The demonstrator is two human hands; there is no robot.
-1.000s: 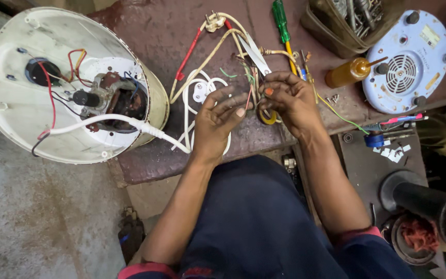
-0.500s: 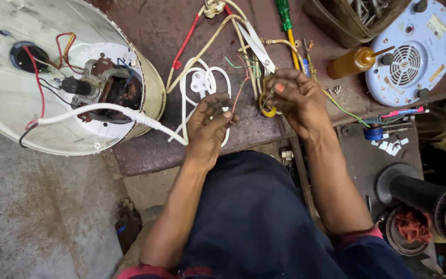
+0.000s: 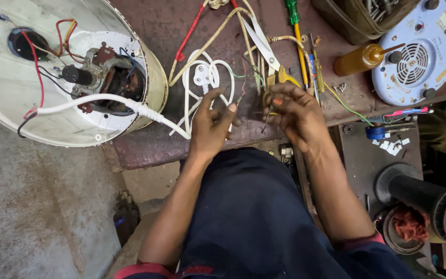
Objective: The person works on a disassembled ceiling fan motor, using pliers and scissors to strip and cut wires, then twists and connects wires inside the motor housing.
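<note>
— What have the hands got hold of?

— The right hand (image 3: 294, 111) is closed around a pair of yellow-handled pliers (image 3: 280, 82); the fingers wrap the handles and the tool's head points up toward the tangle of wires. The left hand (image 3: 212, 124) is curled with thumb and forefinger pinched together on thin wire ends (image 3: 241, 95), though the strands are too fine to tell how many it has.

— And where does that sit?

— Both hands are just above the front edge of a rusty brown workbench (image 3: 145, 144), close together, over the person's dark blue lap (image 3: 254, 217).

— What lies right by the left hand?

— A coiled white cord with its plug (image 3: 202, 75), touching the bench just beyond the fingers. A thicker white cable (image 3: 130, 103) runs from there leftward into a round cream-coloured appliance housing (image 3: 6, 108) lying open, with red, black and yellow wiring inside.

— And past the right hand?

— A green-handled screwdriver (image 3: 293, 15) and a few other slim tools lying lengthwise, then an amber bottle (image 3: 360, 59) on its side. Beyond that is a pale blue round cover with a vent grille (image 3: 419, 57). Lower right, a roll of blue tape (image 3: 374, 133) sits on a dark shelf.
</note>
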